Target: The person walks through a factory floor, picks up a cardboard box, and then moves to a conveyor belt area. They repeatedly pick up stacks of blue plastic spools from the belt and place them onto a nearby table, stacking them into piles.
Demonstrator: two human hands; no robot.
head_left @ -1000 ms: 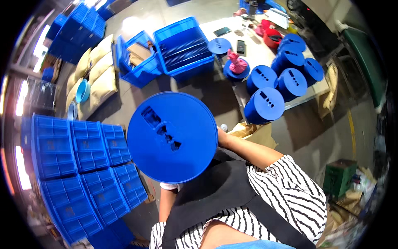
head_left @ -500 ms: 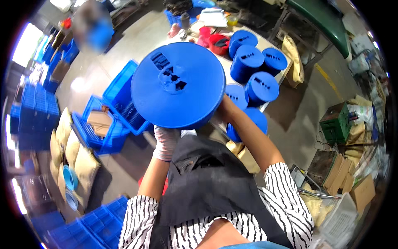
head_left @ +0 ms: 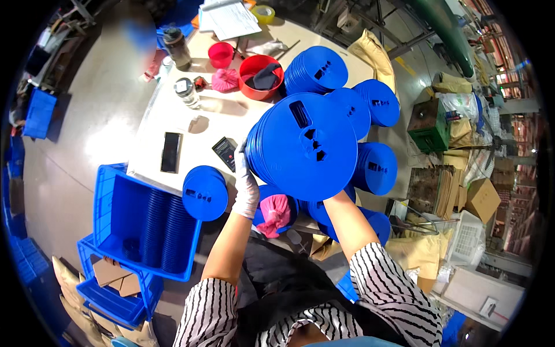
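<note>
Above the table I hold a tilted stack of blue plastic discs (head_left: 312, 151), its top disc pierced by a rectangular slot and several small holes. My left hand (head_left: 247, 194), in a white glove, grips the stack's left edge. My right hand (head_left: 340, 200) supports it from below on the right, its fingers hidden behind the discs. More blue disc stacks (head_left: 325, 66) stand around the held one, behind it and to its right. Another disc stack (head_left: 205, 194) sits by the table's front edge. A pink cloth bundle (head_left: 274, 214) lies on a stack near my left wrist.
On the white table (head_left: 153, 136) are a phone (head_left: 170, 152), a dark handheld device (head_left: 224, 154), a glass jar (head_left: 187, 92), a tumbler (head_left: 176, 46), a red bowl (head_left: 247, 87) and papers (head_left: 230, 20). A blue crate (head_left: 110, 214) with rows of discs stands at the left front.
The held stack has moved right over the other stacks and tilted, so its layered side shows. My view has turned, bringing more of the tabletop and the crate of discs into sight.
</note>
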